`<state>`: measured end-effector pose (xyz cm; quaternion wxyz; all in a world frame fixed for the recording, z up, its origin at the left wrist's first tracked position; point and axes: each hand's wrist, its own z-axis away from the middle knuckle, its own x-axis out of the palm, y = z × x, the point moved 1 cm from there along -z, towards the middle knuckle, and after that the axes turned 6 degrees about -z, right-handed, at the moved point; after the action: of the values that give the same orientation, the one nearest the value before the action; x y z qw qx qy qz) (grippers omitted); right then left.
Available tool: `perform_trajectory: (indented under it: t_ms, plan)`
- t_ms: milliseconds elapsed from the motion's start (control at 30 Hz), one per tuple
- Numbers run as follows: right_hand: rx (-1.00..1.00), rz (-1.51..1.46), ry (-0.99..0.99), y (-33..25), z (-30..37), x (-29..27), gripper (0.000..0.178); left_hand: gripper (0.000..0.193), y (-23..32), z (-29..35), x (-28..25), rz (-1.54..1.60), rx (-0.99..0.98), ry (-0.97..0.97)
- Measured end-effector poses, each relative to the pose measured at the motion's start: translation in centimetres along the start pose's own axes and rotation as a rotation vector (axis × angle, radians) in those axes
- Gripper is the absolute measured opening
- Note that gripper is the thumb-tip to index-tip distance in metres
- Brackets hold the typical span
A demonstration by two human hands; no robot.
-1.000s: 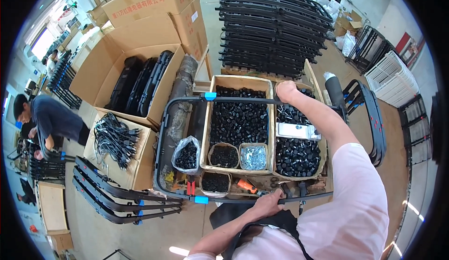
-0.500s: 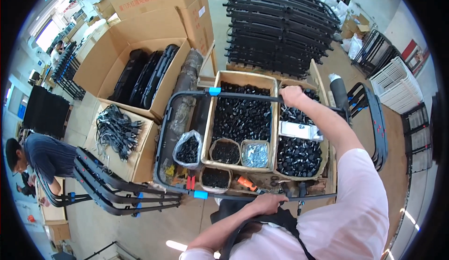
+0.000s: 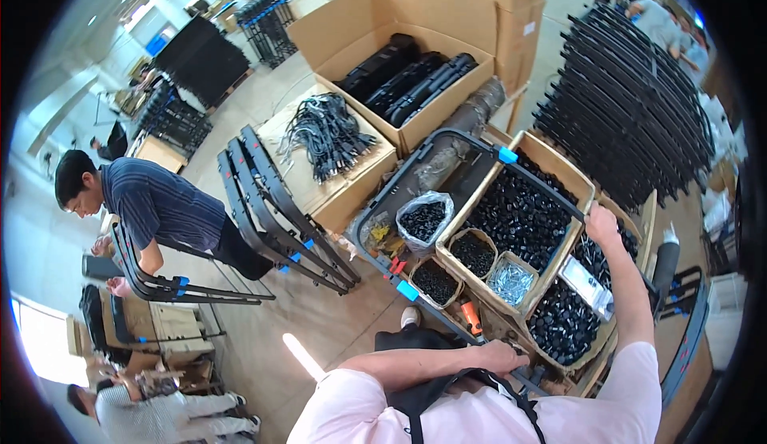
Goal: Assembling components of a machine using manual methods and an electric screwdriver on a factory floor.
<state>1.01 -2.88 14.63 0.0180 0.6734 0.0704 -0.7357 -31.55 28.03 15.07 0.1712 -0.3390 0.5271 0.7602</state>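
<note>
Right grip [image 3: 602, 226], arm outstretched, clenches the far bar of the black frame [image 3: 551, 191]; left grip [image 3: 502, 357], forearm crossing the body, wraps the near bar, partly hidden. The frame spans the parts boxes [image 3: 562, 161], its right end obscured.

Way in from above, blocked at the sides.
Inside the frame [image 3: 550, 188], a hand could drop to the tray [image 3: 477, 194], though the far bar crosses over it. The right hand [image 3: 602, 227] and forearm obstruct the right bin [image 3: 546, 351]; the left hand [image 3: 499, 356] occupies the near bar. Leftward, floor [image 3: 351, 328] separates it from standing frames [image 3: 276, 192].
</note>
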Motion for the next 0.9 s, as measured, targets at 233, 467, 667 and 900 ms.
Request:
perform_trajectory:
  t_ms: [233,467,667,900]
  plan:
    - [-0.157,0.165,0.183,-6.1,8.4,-1.4,0.048,0.075,-3.5,6.4,-10.7,0.065,-0.318,0.394]
    - [-0.268,-0.443,-0.536,-19.1,30.7,-5.1,0.027,0.035,-24.8,23.5,-25.5,0.323,-1.020,1.396]
    - [-0.032,-0.358,-0.352,-22.8,37.1,-3.3,0.030,0.037,-38.3,33.3,-34.8,0.335,-1.306,1.715]
    - [0.288,0.010,-0.242,-27.4,37.2,-2.8,0.041,0.060,-45.1,36.8,-40.6,0.439,-1.563,1.482]
